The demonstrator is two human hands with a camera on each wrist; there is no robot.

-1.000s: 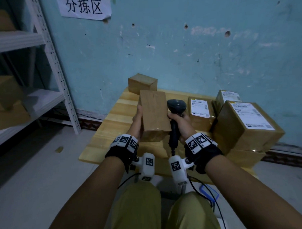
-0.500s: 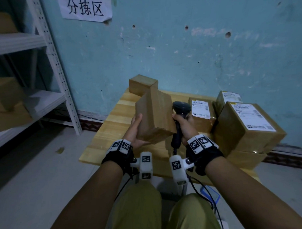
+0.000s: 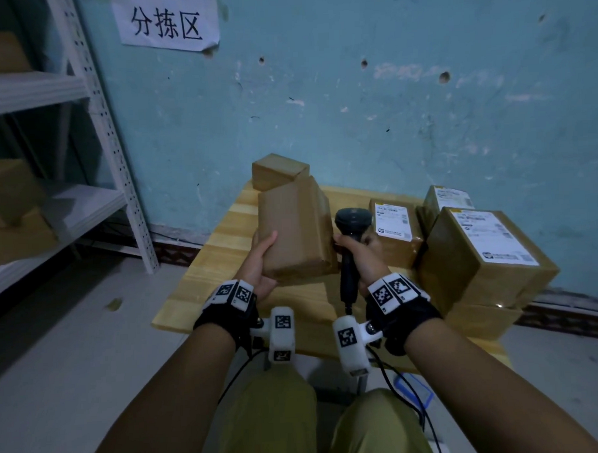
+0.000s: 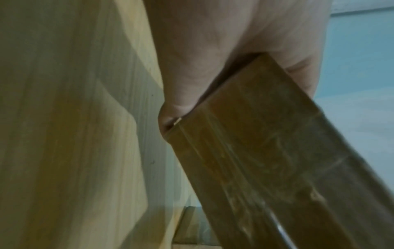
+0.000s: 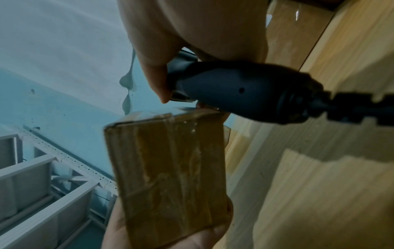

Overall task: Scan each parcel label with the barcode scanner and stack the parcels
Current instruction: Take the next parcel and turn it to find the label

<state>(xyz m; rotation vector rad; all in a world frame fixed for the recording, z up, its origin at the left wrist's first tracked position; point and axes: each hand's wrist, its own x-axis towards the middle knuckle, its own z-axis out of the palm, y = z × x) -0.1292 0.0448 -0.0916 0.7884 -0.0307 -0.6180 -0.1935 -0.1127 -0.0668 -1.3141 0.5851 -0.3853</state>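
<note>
My left hand (image 3: 263,258) holds a brown taped parcel (image 3: 296,231) above the wooden table (image 3: 220,242), thumb on its near face and palm under its lower corner. No label shows on the faces toward me. In the left wrist view the parcel (image 4: 266,160) rests against my palm (image 4: 213,50). My right hand (image 3: 358,251) grips the black barcode scanner (image 3: 350,238) by its handle, close beside the parcel's right edge. The right wrist view shows the scanner handle (image 5: 245,94) just above the parcel's taped end (image 5: 170,158).
A small plain box (image 3: 278,171) sits at the table's far left corner. Labelled parcels stand at the right: a small one (image 3: 394,229), one behind it (image 3: 449,197), and a large one (image 3: 485,253) on another box. White metal shelving (image 3: 108,131) with boxes stands to the left.
The left hand has turned the parcel over, its top tipping away and a different plain face now toward me. The right hand with the scanner has stayed beside it.
</note>
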